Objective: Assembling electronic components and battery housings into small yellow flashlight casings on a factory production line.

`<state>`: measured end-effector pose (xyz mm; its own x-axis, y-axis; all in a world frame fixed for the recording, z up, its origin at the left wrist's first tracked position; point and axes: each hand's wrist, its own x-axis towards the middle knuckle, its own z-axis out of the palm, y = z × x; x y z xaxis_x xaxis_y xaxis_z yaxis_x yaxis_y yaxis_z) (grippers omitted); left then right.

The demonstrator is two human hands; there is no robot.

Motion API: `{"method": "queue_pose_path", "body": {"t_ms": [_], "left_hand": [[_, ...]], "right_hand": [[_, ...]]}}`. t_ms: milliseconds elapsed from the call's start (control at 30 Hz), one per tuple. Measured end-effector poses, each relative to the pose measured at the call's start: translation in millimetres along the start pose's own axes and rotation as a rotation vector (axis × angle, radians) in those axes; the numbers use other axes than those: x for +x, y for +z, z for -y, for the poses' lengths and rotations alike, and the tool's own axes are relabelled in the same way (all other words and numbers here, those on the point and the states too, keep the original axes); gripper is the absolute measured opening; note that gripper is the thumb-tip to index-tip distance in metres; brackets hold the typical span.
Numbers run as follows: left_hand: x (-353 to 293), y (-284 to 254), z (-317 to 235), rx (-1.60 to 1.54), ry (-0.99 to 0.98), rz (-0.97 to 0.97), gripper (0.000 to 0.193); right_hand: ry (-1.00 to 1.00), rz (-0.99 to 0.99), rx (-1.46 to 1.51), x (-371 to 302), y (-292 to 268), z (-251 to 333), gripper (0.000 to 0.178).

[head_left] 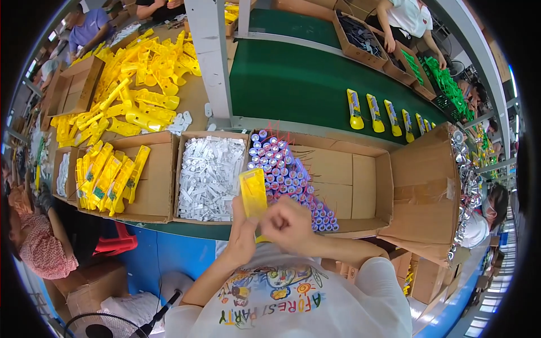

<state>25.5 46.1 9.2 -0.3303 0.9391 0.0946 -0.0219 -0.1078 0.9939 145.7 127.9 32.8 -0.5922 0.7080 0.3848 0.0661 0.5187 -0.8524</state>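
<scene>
My left hand (243,235) grips a yellow plastic casing (253,188) by its lower end, holding it upright in front of my chest. Close by on its right is my right hand (288,224), fingers curled in a pinch against the casing's lower part; whatever sits between them is too small to make out. Just beyond my hands stands a carton of purple cylindrical battery cells (276,160) with thin red wires. To its left, small white plastic parts (208,174) fill another carton. Yellow casings with green circuit boards (110,180) lie in the carton farther left.
A heap of yellow casings (152,67) covers the table at the far left. Yellow assembled pieces (355,110) stand in a row on the green conveyor (282,84). A grey post (208,62) rises ahead. A tall carton (420,191) is at my right. Co-workers sit around.
</scene>
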Motion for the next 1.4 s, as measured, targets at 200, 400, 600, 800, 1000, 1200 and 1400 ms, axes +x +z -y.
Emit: {"method": "queue_pose_path", "body": {"t_ms": [200, 400, 600, 800, 1000, 1200, 1400], "left_hand": [[2, 0, 16, -0.154, -0.104, -0.081, 0.047], [0, 2, 5, -0.122, -0.068, 0.039, 0.043], [-7, 15, -1, -0.243, -0.114, 0.015, 0.038], [-9, 22, -12, -0.182, -0.172, 0.095, 0.057], [-12, 15, -10, -0.078, -0.09, 0.06, 0.067], [-18, -33, 3, -0.378, -0.236, -0.145, 0.062], [-31, -57, 23, -0.208, 0.016, -0.526, 0.044]], "right_hand": [[-0.116, 0.42, 0.163, 17, -37, -7, 0.008], [0.276, 0.464, -0.444, 63, -97, -137, 0.012], [0.583, 0.225, 0.232, 51, -87, -54, 0.017], [0.388, 0.338, 0.149, 33, -46, 7, 0.023], [-0.03, 0.149, -0.284, 17, 0, -4, 0.025], [0.206, 0.466, 0.202, 77, 32, -10, 0.017], [-0.229, 0.936, -0.575, 122, 75, -35, 0.015]]}}
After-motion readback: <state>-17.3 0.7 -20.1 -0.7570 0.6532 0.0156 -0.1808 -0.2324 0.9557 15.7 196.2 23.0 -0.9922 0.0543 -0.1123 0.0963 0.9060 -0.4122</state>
